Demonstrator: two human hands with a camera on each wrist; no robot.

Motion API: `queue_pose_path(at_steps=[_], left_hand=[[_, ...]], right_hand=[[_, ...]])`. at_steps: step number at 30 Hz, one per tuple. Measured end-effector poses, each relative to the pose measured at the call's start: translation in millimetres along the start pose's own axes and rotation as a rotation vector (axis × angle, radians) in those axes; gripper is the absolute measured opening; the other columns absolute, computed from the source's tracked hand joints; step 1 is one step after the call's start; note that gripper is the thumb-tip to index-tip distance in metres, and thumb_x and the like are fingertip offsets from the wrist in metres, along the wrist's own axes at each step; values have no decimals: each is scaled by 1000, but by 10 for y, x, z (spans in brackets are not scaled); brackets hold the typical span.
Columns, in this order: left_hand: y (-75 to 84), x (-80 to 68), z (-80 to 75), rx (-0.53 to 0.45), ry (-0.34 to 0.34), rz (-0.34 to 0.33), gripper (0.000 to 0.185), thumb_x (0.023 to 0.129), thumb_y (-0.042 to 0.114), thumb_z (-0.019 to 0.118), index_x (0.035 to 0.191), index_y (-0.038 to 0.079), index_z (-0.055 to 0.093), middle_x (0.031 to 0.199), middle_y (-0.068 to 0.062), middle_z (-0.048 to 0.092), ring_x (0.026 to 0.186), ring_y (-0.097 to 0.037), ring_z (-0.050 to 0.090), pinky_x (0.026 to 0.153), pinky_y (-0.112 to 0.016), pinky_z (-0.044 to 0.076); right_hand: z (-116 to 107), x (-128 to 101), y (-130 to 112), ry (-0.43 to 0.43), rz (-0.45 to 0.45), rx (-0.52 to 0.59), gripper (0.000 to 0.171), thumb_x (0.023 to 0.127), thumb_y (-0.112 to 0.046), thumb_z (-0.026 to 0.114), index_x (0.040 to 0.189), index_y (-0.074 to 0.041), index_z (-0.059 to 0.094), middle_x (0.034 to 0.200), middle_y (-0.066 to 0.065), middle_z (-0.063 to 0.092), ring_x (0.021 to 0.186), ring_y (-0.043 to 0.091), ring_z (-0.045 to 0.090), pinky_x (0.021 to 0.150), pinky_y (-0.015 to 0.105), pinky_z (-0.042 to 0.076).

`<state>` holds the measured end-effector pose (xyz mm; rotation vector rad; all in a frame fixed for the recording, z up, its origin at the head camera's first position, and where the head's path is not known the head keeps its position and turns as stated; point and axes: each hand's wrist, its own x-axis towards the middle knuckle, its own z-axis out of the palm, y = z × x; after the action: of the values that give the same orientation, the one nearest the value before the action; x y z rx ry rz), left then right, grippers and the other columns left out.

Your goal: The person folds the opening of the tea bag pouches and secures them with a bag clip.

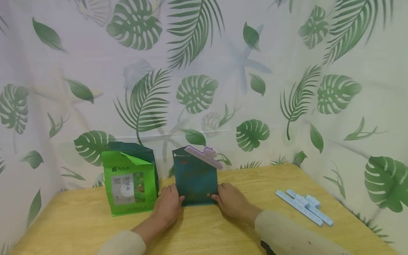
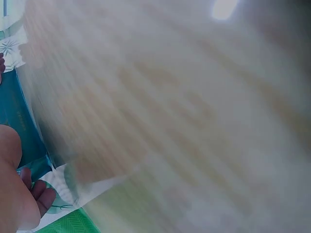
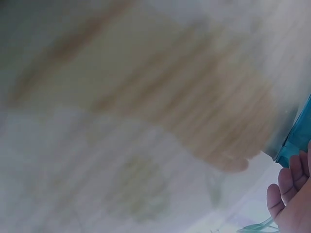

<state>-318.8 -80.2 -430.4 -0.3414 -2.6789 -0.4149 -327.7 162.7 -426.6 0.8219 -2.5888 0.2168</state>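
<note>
A dark teal packaging bag [image 1: 196, 180] stands upright on the table. A lilac bag clip [image 1: 204, 157] sits slanted over its top right corner, sloping down to the right. My left hand [image 1: 169, 203] holds the bag's lower left side, thumb at the front. On the opposite side my right hand [image 1: 232, 199] holds the lower right edge, its thumb also in front. In the left wrist view, fingers [image 2: 43, 196] reach around the side of the bag [image 2: 19, 116]. The right wrist view has fingers [image 3: 286, 184] beside the bag's edge [image 3: 294, 141].
Close to my left hand stands a bright green tea bag [image 1: 127, 184] with a printed label, a dark green bag [image 1: 134, 147] behind it. Two light blue bag clips [image 1: 304, 207] lie on the wooden table [image 1: 242, 233] at right. Leaf-patterned cloth [image 1: 223, 88] surrounds the table.
</note>
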Motion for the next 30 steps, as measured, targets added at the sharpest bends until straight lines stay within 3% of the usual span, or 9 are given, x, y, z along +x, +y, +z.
queue_pose_path(at_steps=[9,14,20,30], left_hand=[[5,91,73,56,86,15,33,93,23,71,98,-5,53,82,-14,56,81,-29,56,73,-42,50],[12,178,111,44,50,-30,35,96,24,68,105,-7,53,90,-17,58,90,-33,58,79,-44,51],[48,278,146,9,21,-110,49,98,23,65,129,-12,48,113,-25,61,105,-38,59,88,-48,51],[97,345,172,2,1,-200,42,96,24,68,117,-9,52,103,-22,62,97,-35,59,79,-47,52]], right_hand=[[33,127,15,17,40,-61,30,101,-22,59,88,4,62,79,16,60,75,31,61,68,45,54],[79,212,63,-2,80,-70,31,101,-23,59,87,5,63,79,16,60,77,33,62,71,46,54],[131,310,118,-28,125,-146,35,102,-29,58,87,2,64,81,15,63,80,31,63,71,46,54],[188,420,127,-91,189,-300,41,104,-36,51,90,-2,69,83,11,65,82,28,62,70,44,52]])
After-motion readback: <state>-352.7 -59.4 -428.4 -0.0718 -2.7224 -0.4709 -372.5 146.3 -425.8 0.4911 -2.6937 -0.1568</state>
